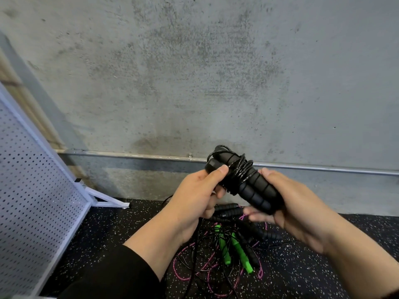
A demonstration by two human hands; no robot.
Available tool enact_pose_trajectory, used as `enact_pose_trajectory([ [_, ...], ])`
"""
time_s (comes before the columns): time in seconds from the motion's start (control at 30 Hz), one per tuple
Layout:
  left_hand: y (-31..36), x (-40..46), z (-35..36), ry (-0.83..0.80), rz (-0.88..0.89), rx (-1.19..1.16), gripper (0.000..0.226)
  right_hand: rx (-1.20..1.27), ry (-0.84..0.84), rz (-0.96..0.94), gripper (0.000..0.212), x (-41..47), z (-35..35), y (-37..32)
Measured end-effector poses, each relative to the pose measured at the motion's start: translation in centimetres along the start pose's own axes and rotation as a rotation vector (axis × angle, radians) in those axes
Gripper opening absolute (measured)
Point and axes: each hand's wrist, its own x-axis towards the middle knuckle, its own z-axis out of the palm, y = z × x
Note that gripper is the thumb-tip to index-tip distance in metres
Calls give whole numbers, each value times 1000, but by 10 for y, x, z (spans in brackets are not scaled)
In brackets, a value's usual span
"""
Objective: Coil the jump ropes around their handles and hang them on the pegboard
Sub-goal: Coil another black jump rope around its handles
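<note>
- black jump rope (241, 180): light, foam handles paired, cord coiled round, likely springy.
- left hand (194, 195): pinching coil end.
- right hand (287, 203): wrapped round handle bases.

A stained grey concrete wall (194, 72) rises behind, a metal conduit pipe (129, 155) running along it above the black speckled rubber floor (112, 229)
</note>
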Motion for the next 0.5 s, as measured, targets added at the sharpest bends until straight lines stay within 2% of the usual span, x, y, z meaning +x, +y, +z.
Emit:
enact_pose_trajectory([
  [0.07,1,0,0,2,8,-1,30,66,-163,123,50,-5,-3,-3],
  [0.13,1,1,-1,0,16,-1,30,52,-212,92,48,-6,-3,-4],
  [0.27,2,2,-2,3,-2,51,34,-45,-49,-77,47,-2,0,-3],
  [0.4,3,3,-4,-37,-135,45,44,-392,135,-244,50,-2,2,0],
  [0.5,1,5,-6,-108,-194,46,54,-577,205,-333,56,1,-1,3],
])
